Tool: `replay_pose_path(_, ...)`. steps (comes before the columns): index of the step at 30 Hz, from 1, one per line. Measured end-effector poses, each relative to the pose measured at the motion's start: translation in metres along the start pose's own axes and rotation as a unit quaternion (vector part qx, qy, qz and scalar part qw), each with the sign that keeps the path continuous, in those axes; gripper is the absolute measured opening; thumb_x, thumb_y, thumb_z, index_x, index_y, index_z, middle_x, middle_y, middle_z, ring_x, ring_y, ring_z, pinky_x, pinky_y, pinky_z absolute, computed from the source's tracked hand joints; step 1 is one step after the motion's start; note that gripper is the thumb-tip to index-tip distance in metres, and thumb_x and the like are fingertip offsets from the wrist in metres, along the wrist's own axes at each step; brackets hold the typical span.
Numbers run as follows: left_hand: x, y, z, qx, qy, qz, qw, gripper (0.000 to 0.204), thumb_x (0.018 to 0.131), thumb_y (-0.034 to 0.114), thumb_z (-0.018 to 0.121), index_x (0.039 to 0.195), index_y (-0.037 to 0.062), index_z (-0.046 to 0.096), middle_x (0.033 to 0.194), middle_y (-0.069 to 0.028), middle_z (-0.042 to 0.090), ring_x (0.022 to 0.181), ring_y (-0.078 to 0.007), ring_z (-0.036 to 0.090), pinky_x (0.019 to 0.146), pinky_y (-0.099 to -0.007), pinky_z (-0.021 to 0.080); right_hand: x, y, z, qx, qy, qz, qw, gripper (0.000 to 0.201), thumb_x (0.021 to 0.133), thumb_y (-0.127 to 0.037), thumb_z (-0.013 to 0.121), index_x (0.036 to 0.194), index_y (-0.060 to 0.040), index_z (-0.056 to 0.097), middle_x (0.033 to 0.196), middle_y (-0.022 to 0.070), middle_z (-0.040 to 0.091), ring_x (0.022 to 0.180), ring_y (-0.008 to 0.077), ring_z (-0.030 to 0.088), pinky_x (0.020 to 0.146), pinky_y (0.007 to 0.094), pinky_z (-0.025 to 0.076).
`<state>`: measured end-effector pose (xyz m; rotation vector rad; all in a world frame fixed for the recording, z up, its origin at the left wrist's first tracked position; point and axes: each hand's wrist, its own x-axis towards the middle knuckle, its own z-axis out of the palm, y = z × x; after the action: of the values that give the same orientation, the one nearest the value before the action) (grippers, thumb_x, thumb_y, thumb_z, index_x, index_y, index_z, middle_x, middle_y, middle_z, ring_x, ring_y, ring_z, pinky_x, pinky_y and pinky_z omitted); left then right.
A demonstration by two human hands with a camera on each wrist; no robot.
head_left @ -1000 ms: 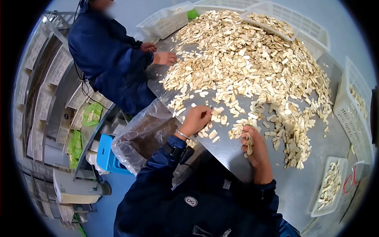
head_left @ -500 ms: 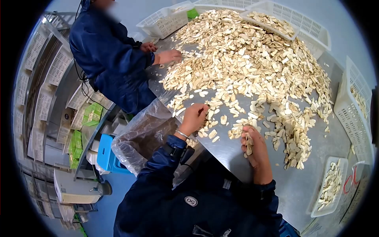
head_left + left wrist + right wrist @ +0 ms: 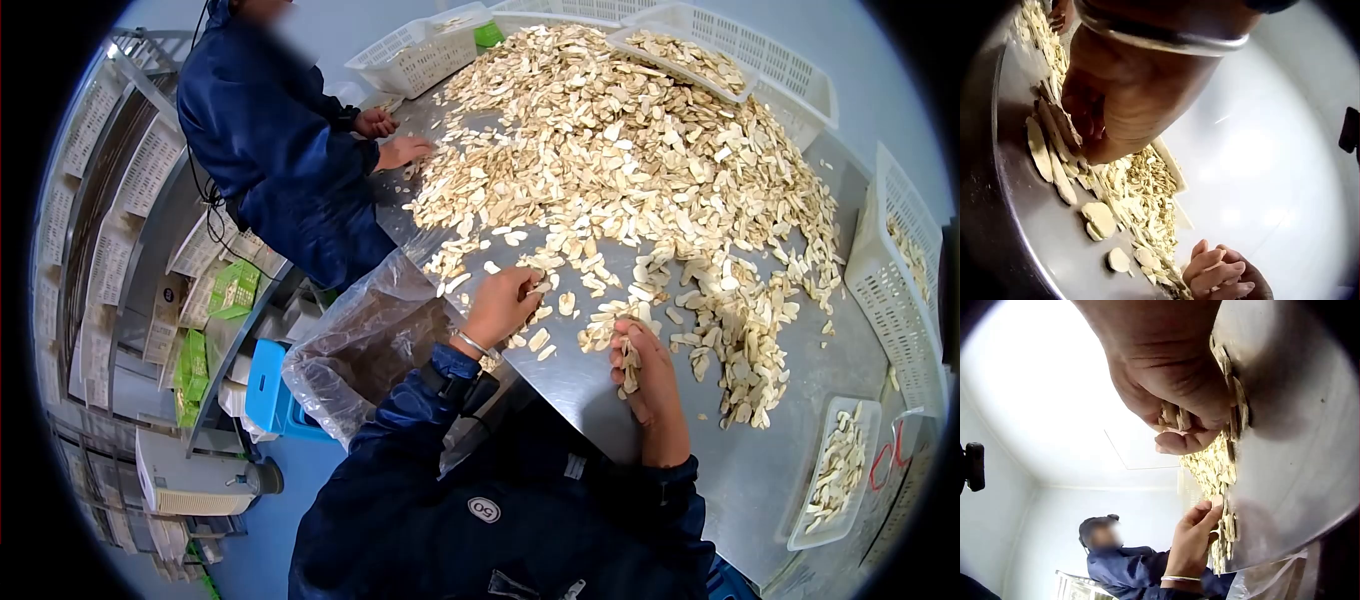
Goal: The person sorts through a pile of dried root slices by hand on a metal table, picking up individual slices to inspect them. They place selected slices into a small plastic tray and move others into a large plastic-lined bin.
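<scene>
A large heap of pale dried slices (image 3: pixel 620 150) spreads over the steel table (image 3: pixel 575 385). My left hand (image 3: pixel 500 308) is at the table's near left edge, among loose slices at the heap's front. Its thumb and fingertips pinch one slice (image 3: pixel 1217 500), seen in the right wrist view. My right hand (image 3: pixel 652 370) rests low over the table, beside a small cluster of slices. Its curled fingers hold several slices (image 3: pixel 1175 417) against the palm. More loose slices (image 3: pixel 1099 220) lie just below the left hand in the left wrist view.
A clear plastic bag (image 3: pixel 320 360) lines a container below the table's left edge. Another person (image 3: pixel 275 140) works at the far left. White baskets (image 3: pixel 890 290) stand around the heap, and a small tray of slices (image 3: pixel 838 470) lies at right. Shelving (image 3: pixel 120 210) fills the left side.
My left hand went slightly up and left, then came back down and right among the loose slices. My right hand has stayed put. The other person's hand has drawn back from the heap.
</scene>
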<state>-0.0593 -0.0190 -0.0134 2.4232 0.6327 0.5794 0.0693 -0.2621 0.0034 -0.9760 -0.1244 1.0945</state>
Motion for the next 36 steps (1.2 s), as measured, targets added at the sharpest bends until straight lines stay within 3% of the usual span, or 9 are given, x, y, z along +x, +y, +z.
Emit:
replay_pose_path(4, 0.001, -0.001, -0.009, -0.067, -0.085, -0.06, 0.992, 0.016, 0.085, 0.012, 0.073, 0.098, 0.0025, 0.07, 0.08, -0.0101, 0.066, 0.065, -0.019, 0.064, 0.059, -0.0302, 0.05, 0.002, 0.003, -0.002, 0.003, 0.002, -0.002, 1.0, 0.027, 0.102, -0.025, 0.055, 0.117, -0.004, 0.059, 0.09, 0.002, 0.06, 0.07, 0.0087, 0.056, 0.054, 0.0222, 0.044)
replay_pose_path(7, 0.009, -0.005, -0.012, 0.019, -0.01, -0.009, 1.0, 0.014, 0.086, 0.011, 0.07, 0.098, 0.004, 0.07, 0.086, -0.0118, 0.068, 0.07, -0.0219, 0.066, 0.063, -0.032, 0.051, 0.002, 0.004, -0.003, 0.005, -0.001, 0.0, 1.0, 0.027, 0.102, -0.026, 0.055, 0.117, -0.004, 0.06, 0.09, 0.0021, 0.06, 0.07, 0.0088, 0.056, 0.054, 0.0224, 0.044)
replay_pose_path(11, 0.032, -0.011, -0.006, 0.127, 0.069, 0.17, 0.975, 0.017, 0.084, 0.01, 0.069, 0.101, 0.0063, 0.07, 0.1, -0.0141, 0.069, 0.084, -0.0302, 0.068, 0.073, -0.0372, 0.054, 0.001, 0.004, 0.0, -0.005, 0.002, -0.002, 1.0, 0.028, 0.102, -0.027, 0.056, 0.117, -0.0038, 0.06, 0.09, 0.0021, 0.06, 0.07, 0.0088, 0.056, 0.053, 0.0226, 0.044)
replay_pose_path(16, 0.037, -0.015, -0.004, 0.056, 0.028, 0.056, 0.996, 0.016, 0.086, 0.006, 0.067, 0.102, 0.0044, 0.072, 0.086, -0.014, 0.071, 0.073, -0.027, 0.069, 0.067, -0.034, 0.055, 0.002, 0.003, -0.003, 0.008, 0.01, -0.008, 1.0, 0.025, 0.1, -0.025, 0.059, 0.115, -0.0047, 0.063, 0.088, 0.0018, 0.062, 0.069, 0.0084, 0.057, 0.054, 0.0223, 0.044)
replay_pose_path(19, 0.032, -0.021, -0.008, 0.017, 0.025, 0.001, 1.0, 0.013, 0.085, 0.007, 0.068, 0.097, 0.0043, 0.07, 0.082, -0.0153, 0.07, 0.072, -0.0335, 0.068, 0.067, -0.0394, 0.054, 0.002, 0.005, -0.001, 0.007, 0.009, -0.002, 1.0, 0.026, 0.1, -0.025, 0.059, 0.115, -0.0048, 0.063, 0.088, 0.0018, 0.062, 0.069, 0.0083, 0.057, 0.054, 0.0224, 0.044)
replay_pose_path(20, 0.03, -0.025, -0.009, 0.013, 0.012, -0.021, 1.0, 0.015, 0.088, 0.006, 0.068, 0.102, 0.0019, 0.071, 0.082, -0.0107, 0.071, 0.069, -0.0177, 0.069, 0.064, -0.0301, 0.053, 0.002, 0.005, 0.0, 0.006, 0.008, -0.001, 1.0, 0.025, 0.1, -0.025, 0.059, 0.115, -0.0048, 0.063, 0.088, 0.0017, 0.062, 0.069, 0.0083, 0.057, 0.054, 0.0224, 0.044)
replay_pose_path(23, 0.025, -0.045, -0.006, -0.087, -0.001, -0.063, 0.994, 0.013, 0.092, 0.007, 0.067, 0.103, 0.0009, 0.07, 0.08, -0.0027, 0.07, 0.07, -0.0088, 0.065, 0.063, -0.0256, 0.051, 0.001, 0.003, 0.002, -0.011, 0.008, 0.004, 1.0, 0.027, 0.101, -0.026, 0.057, 0.117, -0.0036, 0.059, 0.089, 0.0024, 0.059, 0.069, 0.0088, 0.055, 0.053, 0.022, 0.043)
replay_pose_path(26, 0.021, -0.04, -0.009, -0.202, 0.003, -0.123, 0.972, 0.013, 0.095, 0.009, 0.066, 0.104, -0.0008, 0.069, 0.08, 0.003, 0.066, 0.072, -0.0035, 0.059, 0.063, -0.0221, 0.049, 0.0, 0.001, 0.003, -0.008, 0.018, 0.006, 1.0, 0.025, 0.099, -0.024, 0.059, 0.114, -0.0051, 0.064, 0.088, 0.0018, 0.062, 0.068, 0.0082, 0.057, 0.054, 0.0225, 0.044)
replay_pose_path(36, 0.007, -0.075, -0.013, -0.143, 0.071, -0.085, 0.984, 0.015, 0.095, 0.01, 0.067, 0.103, -0.0027, 0.068, 0.08, 0.0036, 0.065, 0.071, -0.0031, 0.057, 0.063, -0.0212, 0.048, 0.002, 0.006, 0.003, 0.001, 0.025, 0.001, 1.0, 0.022, 0.099, -0.023, 0.059, 0.112, -0.006, 0.065, 0.087, 0.0007, 0.062, 0.067, 0.0079, 0.057, 0.054, 0.0222, 0.044)
